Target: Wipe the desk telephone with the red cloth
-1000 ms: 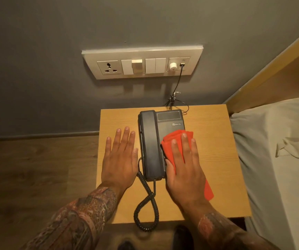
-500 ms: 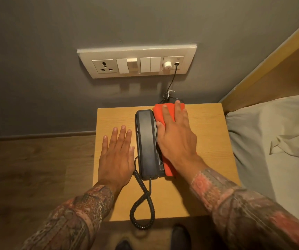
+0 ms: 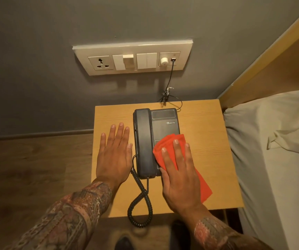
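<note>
A dark grey desk telephone (image 3: 165,123) sits on a small wooden bedside table (image 3: 206,141), its handset (image 3: 143,141) resting in the cradle on the left side. My right hand (image 3: 180,179) lies flat on the red cloth (image 3: 202,188), pressing it over the lower right part of the telephone and the tabletop beside it. My left hand (image 3: 114,156) rests flat on the table just left of the handset, fingers spread, holding nothing. The keypad is hidden under the cloth.
A coiled cord (image 3: 141,204) hangs off the table's front edge. A switch and socket panel (image 3: 132,59) is on the grey wall, with a thin cable (image 3: 170,78) running down to the phone. A bed with pale sheets (image 3: 271,159) stands right of the table.
My right hand has drawn the red cloth back from the far top of the telephone to its near lower right part. The left hand has stayed flat on the table.
</note>
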The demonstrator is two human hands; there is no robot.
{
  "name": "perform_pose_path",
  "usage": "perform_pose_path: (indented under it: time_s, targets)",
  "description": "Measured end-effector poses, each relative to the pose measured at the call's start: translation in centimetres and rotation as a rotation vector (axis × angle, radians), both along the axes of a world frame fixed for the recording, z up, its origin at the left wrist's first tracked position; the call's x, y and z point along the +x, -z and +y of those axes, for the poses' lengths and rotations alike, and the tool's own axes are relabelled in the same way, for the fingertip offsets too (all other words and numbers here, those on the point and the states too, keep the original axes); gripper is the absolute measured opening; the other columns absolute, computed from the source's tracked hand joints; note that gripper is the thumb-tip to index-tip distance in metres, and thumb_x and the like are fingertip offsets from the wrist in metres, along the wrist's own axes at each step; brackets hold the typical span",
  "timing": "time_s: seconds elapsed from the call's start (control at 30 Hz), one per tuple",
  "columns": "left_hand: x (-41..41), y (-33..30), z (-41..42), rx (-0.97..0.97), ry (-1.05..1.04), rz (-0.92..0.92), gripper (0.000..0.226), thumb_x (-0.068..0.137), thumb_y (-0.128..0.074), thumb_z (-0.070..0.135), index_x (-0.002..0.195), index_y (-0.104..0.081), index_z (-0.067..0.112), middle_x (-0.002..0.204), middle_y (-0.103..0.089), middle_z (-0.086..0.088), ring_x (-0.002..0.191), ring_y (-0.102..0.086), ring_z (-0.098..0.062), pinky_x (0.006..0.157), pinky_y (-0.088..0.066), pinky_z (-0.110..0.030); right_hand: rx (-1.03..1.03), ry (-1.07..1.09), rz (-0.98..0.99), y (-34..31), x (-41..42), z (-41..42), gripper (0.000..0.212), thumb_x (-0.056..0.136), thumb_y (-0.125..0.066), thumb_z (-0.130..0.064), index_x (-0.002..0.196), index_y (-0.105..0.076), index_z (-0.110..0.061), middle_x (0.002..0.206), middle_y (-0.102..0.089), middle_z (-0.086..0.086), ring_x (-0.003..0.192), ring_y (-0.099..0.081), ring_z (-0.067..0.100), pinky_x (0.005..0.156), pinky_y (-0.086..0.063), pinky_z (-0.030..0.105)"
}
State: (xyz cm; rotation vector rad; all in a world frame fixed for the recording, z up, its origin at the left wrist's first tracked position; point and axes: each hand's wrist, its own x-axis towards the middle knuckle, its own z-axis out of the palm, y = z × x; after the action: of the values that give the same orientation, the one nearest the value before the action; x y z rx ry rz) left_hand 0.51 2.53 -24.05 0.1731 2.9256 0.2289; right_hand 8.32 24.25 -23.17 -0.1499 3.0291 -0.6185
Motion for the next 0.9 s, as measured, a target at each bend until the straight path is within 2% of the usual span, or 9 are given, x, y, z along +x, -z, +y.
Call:
perform_pose_path:
  time_s: [0.2,0.33,0.4,0.43,0.5,0.53,0.63,0.83,0.9]
  targets:
    - [0.1,-0.3,-0.1,0.008,-0.012,-0.002,0.064,0.108,-0.007,0.043,0.167,-0.003,0.020,0.178,-0.002,-0.005,0.165,0.003,-0.025,0.134,-0.004,-0.053,-0.037,-0.039,-0.043,-0.5,4.0,2.9,0.098,0.085,-0.075,-0.004,0.167,-0.027,-0.027,0.179,-0.012,0.006,0.158,-0.022,0.046,0.086,-0.063,0.050]
    - [0.2,-0.4,0.0,0.019,-0.012,0.000,0.063,0.108,-0.009,0.041,0.167,-0.005,0.020,0.178,-0.004,-0.005,0.165,0.001,-0.025,0.134,-0.005,-0.054,-0.082,0.175,0.016,-2.3,2.4,4.7,0.095,0.092,-0.073,-0.004,0.168,-0.022,-0.030,0.179,-0.007,0.006,0.156,-0.026,0.044,0.077,-0.055,0.030]
    - [0.4,-0.5,0.1,0.033,-0.008,0.010,0.063,0.108,-0.009,0.041,0.167,-0.006,0.020,0.178,-0.005,-0.005,0.165,0.001,-0.024,0.134,-0.006,-0.054,-0.024,0.241,0.058,-2.7,0.1,5.8,0.082,0.103,-0.061,-0.016,0.169,-0.015,-0.032,0.179,0.000,0.005,0.160,-0.016,0.041,0.085,-0.058,0.039]
    - [0.4,-0.5,0.0,0.041,-0.009,0.014,0.063,0.108,-0.009,0.041,0.167,-0.007,0.020,0.178,-0.006,-0.004,0.165,0.000,-0.024,0.134,-0.006,-0.054,0.018,0.263,0.036,-2.8,-1.3,6.3,0.075,0.107,-0.052,-0.026,0.170,-0.010,-0.031,0.179,0.004,0.005,0.162,-0.010,0.039,0.096,-0.057,0.049]
    - [0.3,-0.5,-0.1,0.057,-0.012,0.020,0.063,0.108,-0.011,0.041,0.168,-0.008,0.020,0.178,-0.006,-0.004,0.165,0.000,-0.024,0.134,-0.006,-0.054,0.100,0.310,-0.076,-2.1,-3.5,6.8,0.070,0.111,-0.033,-0.043,0.169,0.003,-0.030,0.178,0.011,0.008,0.163,0.003,0.036,0.122,-0.034,0.062]
    - [0.4,-0.6,0.0,0.063,-0.011,0.023,0.063,0.108,-0.011,0.041,0.168,-0.009,0.020,0.178,-0.006,-0.004,0.165,0.000,-0.024,0.134,-0.005,-0.054,0.143,0.322,-0.126,-1.6,-3.9,6.8,0.071,0.110,-0.026,-0.050,0.169,0.008,-0.028,0.177,0.014,0.010,0.163,0.007,0.036,0.127,-0.020,0.063]
    - [0.4,-0.9,0.0,0.084,-0.018,0.008,0.063,0.109,-0.012,0.042,0.168,-0.011,0.021,0.178,-0.007,-0.003,0.165,0.000,-0.023,0.134,-0.003,-0.051,0.252,0.319,-0.160,0.0,-3.7,6.1,0.075,0.108,-0.019,-0.057,0.168,0.012,-0.024,0.176,0.014,0.015,0.163,0.009,0.039,0.129,-0.001,0.062]
    - [-0.9,-6.4,-0.5,0.098,0.033,-0.155,0.062,0.111,-0.023,0.045,0.167,-0.013,0.020,0.178,-0.010,-0.005,0.164,-0.006,-0.024,0.133,-0.004,-0.047,0.089,0.344,-0.286,-4.2,-4.3,5.8,0.075,0.109,-0.025,-0.055,0.167,0.015,-0.030,0.177,0.016,0.013,0.162,0.015,0.038,0.127,0.000,0.067]
    - [-1.6,-10.2,0.2,0.138,0.003,-0.098,0.063,0.111,-0.025,0.048,0.167,-0.017,0.020,0.178,-0.014,-0.007,0.164,-0.011,-0.026,0.133,-0.008,-0.050,0.070,0.318,-0.229,-8.2,-5.0,5.4,0.076,0.108,-0.026,-0.060,0.167,0.012,-0.032,0.177,0.015,0.011,0.162,0.013,0.038,0.125,0.002,0.070]
